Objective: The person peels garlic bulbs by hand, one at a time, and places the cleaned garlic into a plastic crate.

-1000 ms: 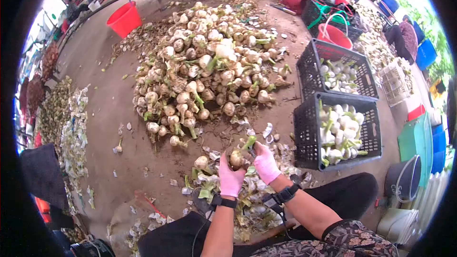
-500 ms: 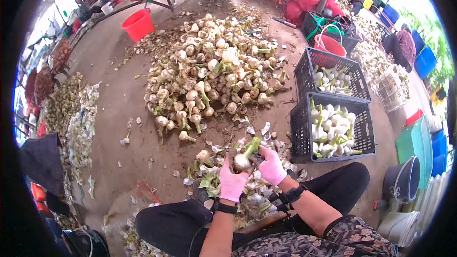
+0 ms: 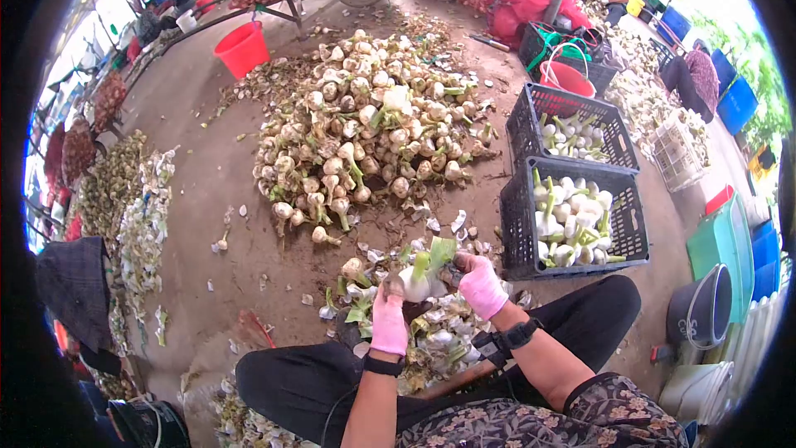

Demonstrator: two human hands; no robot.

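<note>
In a pink glove with dirty fingertips, my left hand point(image 3: 390, 322) grips a garlic bulb point(image 3: 419, 284) with a short green stalk. My right hand point(image 3: 482, 289), gloved the same way, is closed on a green outer leaf point(image 3: 443, 250) at the right side of the bulb. The bulb looks white and is partly hidden by my fingers. Below my hands lies a heap of garlic peelings point(image 3: 439, 336) between my legs. In front is a large pile of unpeeled garlic bulbs point(image 3: 365, 129), brownish, with stalks.
To the right, a black crate point(image 3: 576, 264) holds white garlic; another black crate point(image 3: 572, 99) with garlic sits behind it. A red bucket point(image 3: 242, 48) stands beyond the pile. Far right are a dark bucket point(image 3: 699, 307) and a green tub point(image 3: 721, 245). Other people sit in the background.
My hands have moved apart slightly. The green outer leaf has been peeled away toward the right, and the bulb now shows a whiter surface.
</note>
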